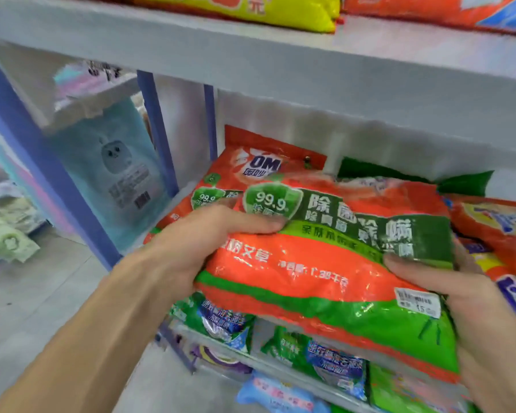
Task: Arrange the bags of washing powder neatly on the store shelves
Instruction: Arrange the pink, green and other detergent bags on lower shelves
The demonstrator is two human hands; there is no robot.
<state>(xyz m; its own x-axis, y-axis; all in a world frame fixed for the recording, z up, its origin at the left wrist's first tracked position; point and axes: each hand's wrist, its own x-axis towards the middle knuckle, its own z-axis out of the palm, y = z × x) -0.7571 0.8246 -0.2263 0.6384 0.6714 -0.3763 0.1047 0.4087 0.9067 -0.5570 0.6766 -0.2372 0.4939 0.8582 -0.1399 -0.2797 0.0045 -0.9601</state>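
our left hand (197, 234) sits at the end of a forearm that runs up from the lower left corner. its thumb lies across the top face of an orange and green bag of washing powder (325, 263), and its fingers curl under the bag's left edge. our right hand (465, 299) grips the bag's right end, thumb on top beside the green band, fingers hidden beneath. a white price sticker (417, 302) shows near that thumb.

we hold the bag lying flat, at the front of the middle level of the store shelves, under a grey shelf board (280, 70). it partly covers a matching orange bag (251, 168) lying behind it; we cannot tell whether the two touch. more orange bags (495, 222) lie just beside it on the right. green and blue bags (221, 317) lie on the level below. a yellow bag (265, 10) rests on the board above. a pale blue pack (113, 168) stands to the left, beyond a blue post (158, 129).
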